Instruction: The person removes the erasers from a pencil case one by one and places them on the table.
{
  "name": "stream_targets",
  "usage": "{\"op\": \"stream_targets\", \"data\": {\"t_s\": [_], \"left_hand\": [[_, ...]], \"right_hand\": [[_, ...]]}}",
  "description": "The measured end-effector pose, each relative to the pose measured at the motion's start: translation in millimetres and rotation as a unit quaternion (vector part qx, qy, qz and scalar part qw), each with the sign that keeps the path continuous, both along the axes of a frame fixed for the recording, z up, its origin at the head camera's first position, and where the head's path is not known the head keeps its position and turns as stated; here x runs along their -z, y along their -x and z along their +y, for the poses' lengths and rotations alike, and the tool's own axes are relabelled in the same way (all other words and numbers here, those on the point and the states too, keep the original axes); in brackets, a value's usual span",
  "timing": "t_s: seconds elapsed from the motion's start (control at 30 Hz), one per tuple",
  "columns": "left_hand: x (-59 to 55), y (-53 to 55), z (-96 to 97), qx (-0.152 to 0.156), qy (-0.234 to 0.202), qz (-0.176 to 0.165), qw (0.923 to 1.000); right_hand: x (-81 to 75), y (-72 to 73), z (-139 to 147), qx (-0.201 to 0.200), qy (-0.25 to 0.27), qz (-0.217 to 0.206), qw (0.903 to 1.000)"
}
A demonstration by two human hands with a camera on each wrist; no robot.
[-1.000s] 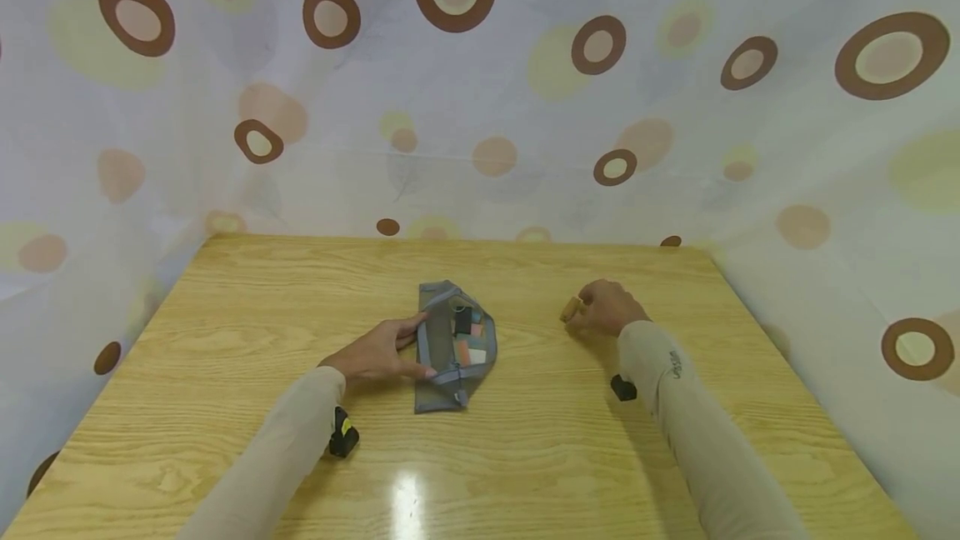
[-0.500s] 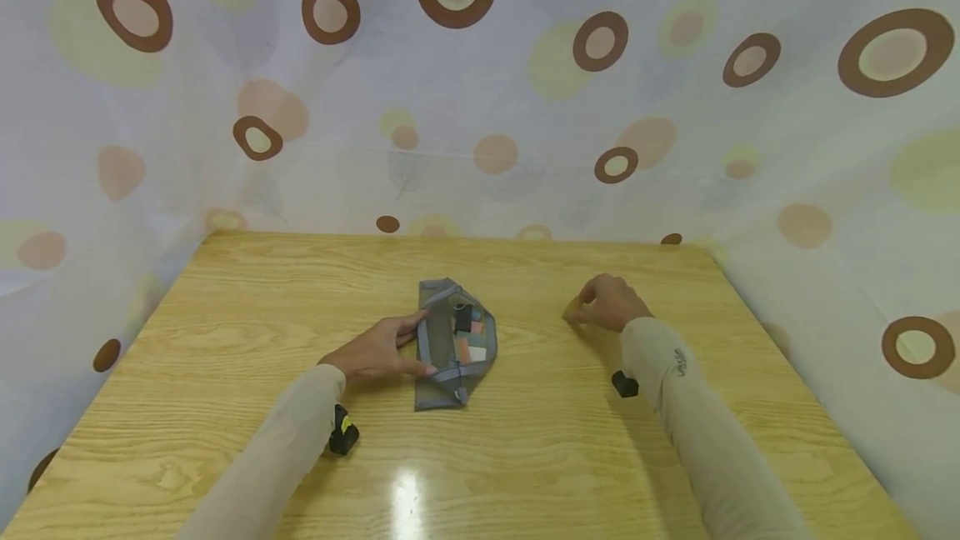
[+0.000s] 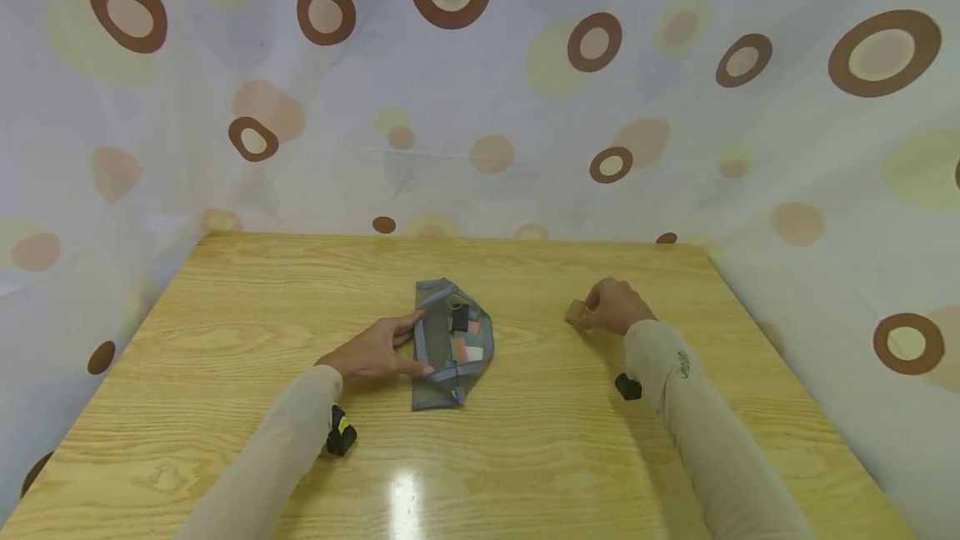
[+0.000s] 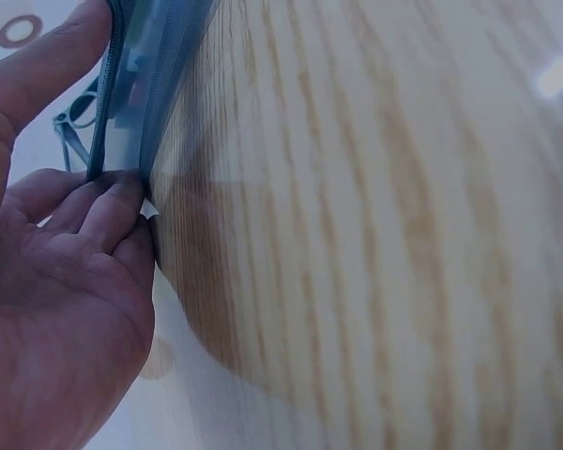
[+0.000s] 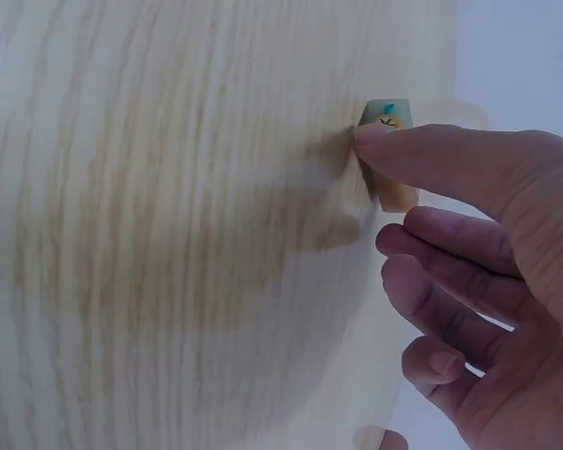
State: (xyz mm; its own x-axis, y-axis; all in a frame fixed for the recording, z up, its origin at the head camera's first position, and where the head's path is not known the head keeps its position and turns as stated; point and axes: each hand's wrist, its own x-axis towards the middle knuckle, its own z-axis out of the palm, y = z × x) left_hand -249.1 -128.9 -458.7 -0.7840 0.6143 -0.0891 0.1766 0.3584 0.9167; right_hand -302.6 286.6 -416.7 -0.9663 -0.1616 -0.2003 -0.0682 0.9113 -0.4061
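A grey zip pouch [image 3: 435, 397] lies on the table with its mouth spread wide. Inside it show a dark piece [image 3: 461, 317], a white piece [image 3: 475, 353] and several pink and orange ones. My left hand [image 3: 371, 350] holds the pouch's left side, thumb at the near edge and fingers at the far edge. To the right, my right hand [image 3: 615, 307] pinches a small tan block [image 3: 574, 311] close over the table. In the right wrist view the block [image 5: 399, 195] bears an orange picture with a green leaf, partly hidden by the thumb.
The wooden table [image 3: 510, 457] reaches back to a hanging white sheet [image 3: 450, 107] with printed circles, which also encloses both sides. Black devices sit at the left wrist [image 3: 341, 432] and right wrist [image 3: 628, 387].
My right hand has turned the small block, so a different side now faces the head camera, and has shifted slightly right. My left hand keeps its hold on the pouch.
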Motion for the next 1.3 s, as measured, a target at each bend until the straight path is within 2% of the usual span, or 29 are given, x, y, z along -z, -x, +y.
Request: {"op": "stream_targets", "data": {"t_s": [0.13, 0.43, 0.6, 0.8, 0.93, 1.03, 1.2, 1.3], "left_hand": [[0.1, -0.3, -0.5, 0.000, -0.001, 0.001, 1.0000], [-1.7, -1.7, -0.8, 0.000, 0.002, 0.000, 1.0000], [-1.2, -1.8, -1.0, 0.005, -0.001, 0.003, 1.0000], [-0.4, -0.7, -0.6, -0.003, 0.003, 0.000, 1.0000], [-1.2, -0.6, 1.4, -0.003, -0.004, -0.002, 1.0000], [-1.1, -0.5, 2.5, 0.001, -0.003, 0.000, 1.0000], [-2.2, -0.2, 1.6, 0.000, 0.005, 0.000, 1.0000], [-2.5, 0.6, 0.3, 0.001, 0.005, -0.001, 1.0000]], "right_hand": [[3.7, -0.2, 3, 0.001, 0.000, -0.005, 1.0000], [-5.6, 1.0, -8, -0.019, -0.009, 0.001, 0.9998], [-4.2, -0.2, -12, -0.008, -0.009, -0.006, 0.9999], [-2.0, 1.2, -13, -0.009, -0.021, -0.009, 0.9997], [-4.9, 0.5, -12, -0.015, -0.031, 0.002, 0.9994], [-8.8, -1.9, -15, -0.021, -0.030, 0.027, 0.9990], [-21.2, -6.1, -35, -0.057, 0.008, 0.071, 0.9958], [-27.5, -8.3, -54, -0.084, 0.043, 0.073, 0.9929]]}}
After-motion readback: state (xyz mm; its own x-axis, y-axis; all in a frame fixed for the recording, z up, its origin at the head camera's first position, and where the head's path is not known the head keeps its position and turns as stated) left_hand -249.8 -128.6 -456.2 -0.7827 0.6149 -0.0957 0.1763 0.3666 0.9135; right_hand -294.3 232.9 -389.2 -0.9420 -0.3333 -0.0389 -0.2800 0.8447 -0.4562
